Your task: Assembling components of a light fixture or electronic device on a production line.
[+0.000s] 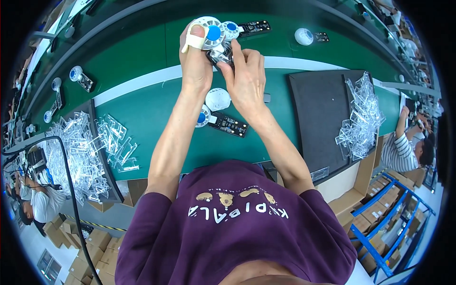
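Observation:
At the far side of the bench, my left hand (195,66) grips a white spoked round part (213,33) with a blue centre. A cream wrap covers its thumb, which presses on the rim. My right hand (248,78) has its thumb and fingers closed round a shiny clear plastic piece (219,54) just below that part. Beside them is a smaller blue-centred round part (231,30) with a black circuit board (255,27); whether it is held or lying I cannot tell. Between my forearms lie a white disc (218,99), a blue-centred part (203,117) and another circuit board (229,125).
Clear plastic pieces are heaped in a dark tray (111,175) at left, some spilling onto the green mat (156,123). A black tray (316,118) at right holds another heap (362,118). More round parts with boards (81,78) sit on the far green surface. Other people work at both sides.

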{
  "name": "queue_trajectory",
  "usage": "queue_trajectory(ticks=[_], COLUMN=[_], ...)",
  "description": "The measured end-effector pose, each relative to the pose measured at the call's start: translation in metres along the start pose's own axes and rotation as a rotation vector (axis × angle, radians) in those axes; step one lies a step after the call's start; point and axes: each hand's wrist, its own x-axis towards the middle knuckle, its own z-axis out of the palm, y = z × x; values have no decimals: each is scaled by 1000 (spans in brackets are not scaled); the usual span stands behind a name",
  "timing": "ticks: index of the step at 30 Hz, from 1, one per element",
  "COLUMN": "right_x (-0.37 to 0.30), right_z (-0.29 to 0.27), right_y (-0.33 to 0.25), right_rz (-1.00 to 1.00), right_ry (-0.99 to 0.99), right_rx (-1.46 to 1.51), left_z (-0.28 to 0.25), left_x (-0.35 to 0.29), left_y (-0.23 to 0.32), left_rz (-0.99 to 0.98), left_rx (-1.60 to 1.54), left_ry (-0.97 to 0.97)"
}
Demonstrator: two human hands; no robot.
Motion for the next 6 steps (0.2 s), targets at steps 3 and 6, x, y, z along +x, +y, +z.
queue_trajectory(ticks=[3, 6], right_x=[-10, -6], right_z=[7, 1], right_y=[-6, -17], right_rz=[25, 31], right_ry=[-13, -38], right_rx=[-10, -40], left_z=[-3, -4], left_x=[-2, -8], left_y=[1, 1], left_rz=[48, 105], left_rx=[11, 51], left_ry=[35, 80])
